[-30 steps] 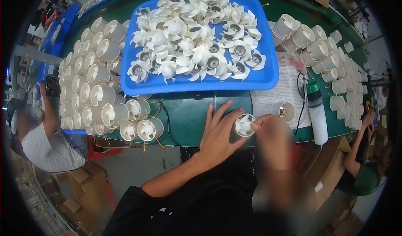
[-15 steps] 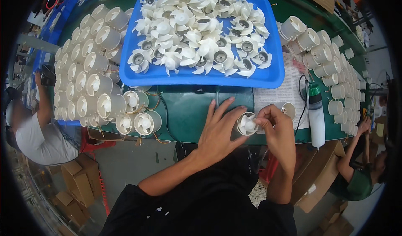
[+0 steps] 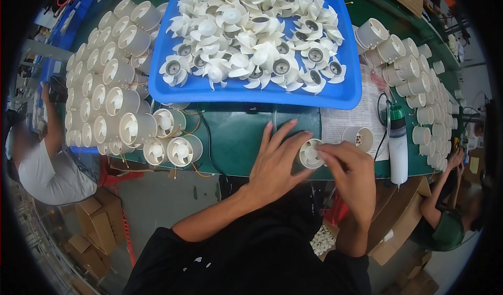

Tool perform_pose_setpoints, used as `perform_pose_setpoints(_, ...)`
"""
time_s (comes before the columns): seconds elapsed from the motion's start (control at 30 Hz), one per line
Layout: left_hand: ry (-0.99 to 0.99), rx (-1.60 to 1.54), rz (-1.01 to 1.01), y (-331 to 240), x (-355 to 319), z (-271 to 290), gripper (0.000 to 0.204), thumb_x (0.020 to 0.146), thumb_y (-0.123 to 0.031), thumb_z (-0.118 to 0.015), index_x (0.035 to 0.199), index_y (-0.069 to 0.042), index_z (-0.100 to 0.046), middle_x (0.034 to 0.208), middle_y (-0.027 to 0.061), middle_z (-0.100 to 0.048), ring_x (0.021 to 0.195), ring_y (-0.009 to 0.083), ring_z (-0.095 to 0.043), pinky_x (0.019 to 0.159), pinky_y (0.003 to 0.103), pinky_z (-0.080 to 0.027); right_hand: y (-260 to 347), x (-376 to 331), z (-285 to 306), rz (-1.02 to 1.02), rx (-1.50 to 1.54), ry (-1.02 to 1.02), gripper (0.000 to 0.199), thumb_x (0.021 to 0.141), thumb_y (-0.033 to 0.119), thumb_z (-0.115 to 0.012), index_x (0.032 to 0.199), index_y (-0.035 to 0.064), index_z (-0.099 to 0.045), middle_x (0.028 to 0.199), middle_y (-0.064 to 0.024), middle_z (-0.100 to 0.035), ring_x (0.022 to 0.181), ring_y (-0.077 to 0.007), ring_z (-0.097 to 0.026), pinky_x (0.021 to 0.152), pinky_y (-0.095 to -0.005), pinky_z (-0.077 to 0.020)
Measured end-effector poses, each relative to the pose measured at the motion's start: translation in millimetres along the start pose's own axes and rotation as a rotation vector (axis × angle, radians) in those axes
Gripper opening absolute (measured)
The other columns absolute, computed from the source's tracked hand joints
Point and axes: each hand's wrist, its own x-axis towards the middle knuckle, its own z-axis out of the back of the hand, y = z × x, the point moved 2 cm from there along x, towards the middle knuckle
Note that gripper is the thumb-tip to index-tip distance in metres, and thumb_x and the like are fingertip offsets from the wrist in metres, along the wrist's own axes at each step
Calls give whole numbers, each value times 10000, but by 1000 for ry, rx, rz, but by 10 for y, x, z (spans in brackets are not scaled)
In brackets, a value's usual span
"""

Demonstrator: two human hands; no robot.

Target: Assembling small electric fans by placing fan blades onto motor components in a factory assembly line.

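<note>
A round white fan housing stands at the table's front edge with a white fan impeller inside it. My left hand steadies it, thumb and fingers around its left side, the other fingers stretched over the table. From the right, my right hand pinches at the impeller with thumb and forefinger; the fingertips cover the housing's right rim. Just behind that hand lies another fan housing with small parts showing inside and no impeller. Beyond both hands, a blue tray holds a heap of loose white impellers.
Many fan housings with impellers are stacked at left, wires trailing. More housings stand at right. A white bottle with a green top lies on printed paper. A black cable crosses the table. Other people work at both sides.
The impeller, tilted above the rim before, now sits lower and more level in the housing. My right hand has shifted slightly right; my left hand stays around the housing.
</note>
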Motion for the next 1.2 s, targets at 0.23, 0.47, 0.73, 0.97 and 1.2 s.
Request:
perform_pose_setpoints(0.23,7,12,3,39,-3,-12,717,703,-173,-839,1324,-53,-501,1262,102,-598,1357,326,-420,1151,615,-209,271,45,76,20,-47,-42,291,919,66,-643,668,-37,-538,568,-152,-472,482,-313,-455,486,-380,-341)
perform_pose_setpoints(0.47,-40,53,-156,61,-50,-125,534,718,-258,-789,1204,-147,-599,1280,119,-534,1340,345,-411,1133,644,-207,-244,-250,13,-175,76,-289,421,1004,147,-548,619,-9,-480,560,-11,-457,525,-88,-379,485,-281,-270)
perform_pose_setpoints(0.73,-221,-185,-132,57,-167,-107,658,759,-219,-783,1331,-76,-490,1284,149,-513,1357,328,-392,1189,583,-185,-477,-413,-664,-238,500,-758,498,1071,346,-404,640,101,-358,600,29,-296,567,-95,-278,548,-264,-225)
perform_pose_setpoints(0.97,-298,-255,-75,-160,-384,314,696,754,-218,-790,1361,-34,-504,1331,156,-527,1329,315,-445,1175,537,-248,-571,-309,-847,-239,586,-766,444,1066,392,-411,778,62,-485,698,22,-397,608,-96,-375,552,-245,-306)
perform_pose_setpoints(1.2,-432,115,94,-127,-920,1378,721,654,-243,-893,1280,-76,-576,1332,119,-552,1284,329,-476,1069,457,-361,-546,-280,-847,-120,334,-569,385,1066,258,-444,767,26,-515,652,23,-357,581,-78,-312,530,-253,-245)
